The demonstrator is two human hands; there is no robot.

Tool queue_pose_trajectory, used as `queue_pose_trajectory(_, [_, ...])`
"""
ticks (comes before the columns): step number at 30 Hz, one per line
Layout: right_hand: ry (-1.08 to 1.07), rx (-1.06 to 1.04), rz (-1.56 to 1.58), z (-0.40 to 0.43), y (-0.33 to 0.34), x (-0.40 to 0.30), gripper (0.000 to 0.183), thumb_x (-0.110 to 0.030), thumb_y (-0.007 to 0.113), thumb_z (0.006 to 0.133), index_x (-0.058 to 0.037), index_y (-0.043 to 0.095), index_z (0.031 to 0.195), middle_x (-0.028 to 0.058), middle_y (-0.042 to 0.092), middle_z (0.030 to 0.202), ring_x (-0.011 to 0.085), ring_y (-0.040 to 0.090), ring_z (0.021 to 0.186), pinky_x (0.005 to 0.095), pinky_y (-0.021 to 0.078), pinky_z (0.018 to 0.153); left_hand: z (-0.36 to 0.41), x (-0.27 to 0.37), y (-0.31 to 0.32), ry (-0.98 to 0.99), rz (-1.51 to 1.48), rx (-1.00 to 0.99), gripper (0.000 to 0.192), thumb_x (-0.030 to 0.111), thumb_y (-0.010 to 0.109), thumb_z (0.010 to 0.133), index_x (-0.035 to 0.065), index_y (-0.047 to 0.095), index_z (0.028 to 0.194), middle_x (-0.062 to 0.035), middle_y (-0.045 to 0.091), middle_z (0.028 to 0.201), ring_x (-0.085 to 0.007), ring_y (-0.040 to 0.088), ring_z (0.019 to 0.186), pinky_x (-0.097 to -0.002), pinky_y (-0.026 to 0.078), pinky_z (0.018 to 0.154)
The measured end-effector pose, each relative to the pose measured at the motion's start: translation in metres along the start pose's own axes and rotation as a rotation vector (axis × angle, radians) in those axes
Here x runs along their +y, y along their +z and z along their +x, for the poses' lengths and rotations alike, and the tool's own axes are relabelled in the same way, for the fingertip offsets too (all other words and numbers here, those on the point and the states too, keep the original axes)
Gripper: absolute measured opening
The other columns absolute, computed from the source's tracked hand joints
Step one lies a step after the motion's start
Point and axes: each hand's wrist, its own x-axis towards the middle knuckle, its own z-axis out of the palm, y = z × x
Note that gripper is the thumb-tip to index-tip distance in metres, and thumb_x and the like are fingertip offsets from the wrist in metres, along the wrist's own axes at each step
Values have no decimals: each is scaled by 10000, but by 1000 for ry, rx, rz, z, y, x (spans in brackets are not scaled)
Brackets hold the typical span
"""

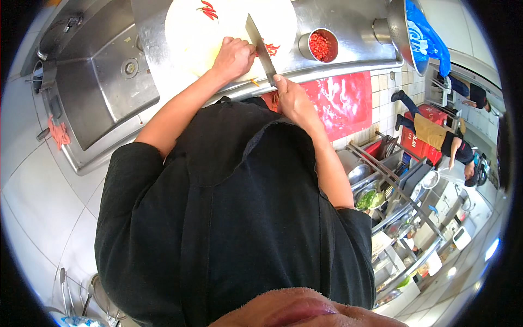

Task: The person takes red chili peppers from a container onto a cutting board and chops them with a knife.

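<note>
My right hand [293, 98] grips the handle of a broad-bladed kitchen knife [260, 49]. Its blade points away from me over a round white cutting board [229, 24]. With fingers curled, my left hand [235, 59] presses close to the blade's left side, holding red chili [256, 52] that is mostly hidden under the fingertips. Cut pieces of red chili [271, 50] lie just right of the blade. Several whole red chilies [208, 10] rest at the board's far side. A round metal container [319, 45] with chopped red chili in it stands right of the board.
On the left is a steel sink [118, 90] with a pink cloth [59, 131] on its rim. A metal colander [398, 34] and blue plastic bag [427, 41] stand at the counter's right end. Racks with bowls [367, 198] are at right; two people [443, 137] stand beyond.
</note>
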Motion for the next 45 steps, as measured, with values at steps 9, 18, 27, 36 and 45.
queue_pose_trajectory(9, [40, 92, 4, 20, 35, 53, 581, -442, 383, 1098, 58, 678, 1138, 391, 646, 1063, 562, 585, 1117, 573, 475, 925, 1, 5, -3, -37, -52, -16, 111, 149, 703, 871, 69, 770, 830, -103, 710, 779, -287, 669, 815, -434, 439, 851])
queue_pose_trajectory(18, [135, -35, 194, 14, 15, 39, 647, -518, 351, 1099, 51, 659, 1120, 156, 627, 649, 297, 640, 536, 443, 515, 556, 16, 5, -18, -102, 90, -198, 184, 208, 672, 807, 51, 705, 717, -147, 704, 747, -319, 688, 786, -465, 466, 809])
queue_pose_trajectory(27, [135, -50, 228, 17, 8, 49, 665, -539, 342, 1085, 62, 622, 1030, 105, 573, 577, 217, 578, 461, 391, 474, 469, -110, -45, -173, -320, 210, -1331, 244, 256, 739, 797, 63, 800, 933, -235, 740, 896, -362, 726, 867, -491, 562, 800])
queue_pose_trajectory(36, [111, -122, 214, 28, 6, 61, 665, -554, 331, 1089, 36, 607, 950, 98, 570, 580, 211, 578, 466, 384, 479, 469, 9, -86, -123, -312, -37, -69, 195, 200, 655, 920, 75, 767, 1018, -143, 734, 1017, -347, 683, 985, -436, 544, 865])
queue_pose_trajectory(45, [74, -45, 220, 19, 9, 58, 639, -553, 351, 1084, 23, 620, 1010, 91, 581, 600, 205, 574, 460, 378, 473, 482, 38, -121, -68, 2, 150, -69, 117, 102, 689, 884, 87, 739, 989, -61, 675, 1046, -278, 678, 949, -422, 538, 814])
